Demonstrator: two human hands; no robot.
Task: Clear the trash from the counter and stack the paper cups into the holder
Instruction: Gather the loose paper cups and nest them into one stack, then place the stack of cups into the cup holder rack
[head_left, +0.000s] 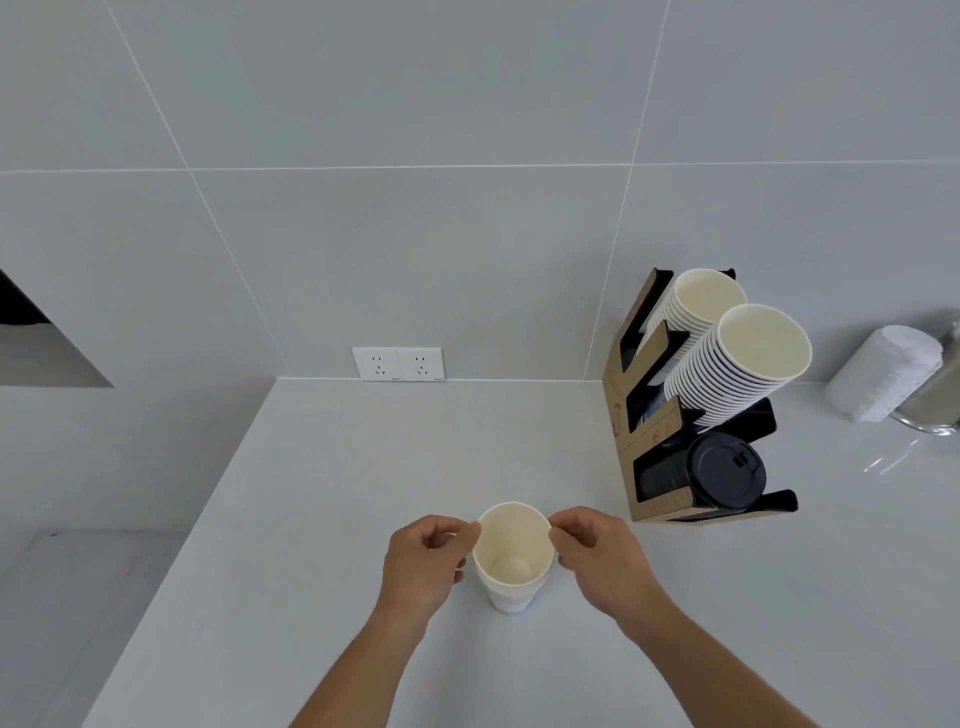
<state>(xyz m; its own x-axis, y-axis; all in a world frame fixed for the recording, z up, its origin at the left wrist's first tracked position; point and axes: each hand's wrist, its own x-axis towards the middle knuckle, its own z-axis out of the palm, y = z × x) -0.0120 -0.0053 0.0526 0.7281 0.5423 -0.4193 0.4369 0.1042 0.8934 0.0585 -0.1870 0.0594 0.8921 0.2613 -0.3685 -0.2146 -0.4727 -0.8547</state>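
A small stack of white paper cups (511, 558) stands upright on the white counter (332, 493), near its front. My left hand (423, 564) pinches the top rim on the left side. My right hand (602, 561) pinches the rim on the right side. At the right stands the brown and black cup holder (631, 410). Its two upper slots hold tilted stacks of white cups (737, 364). Its lowest slot holds black lids (722, 470). No trash shows on the counter.
A double wall socket (398, 364) sits on the tiled wall behind the counter. At the far right lie a sleeve of white lids (883, 374) and a metal container (935, 405). The counter's left edge drops off to a lower surface.
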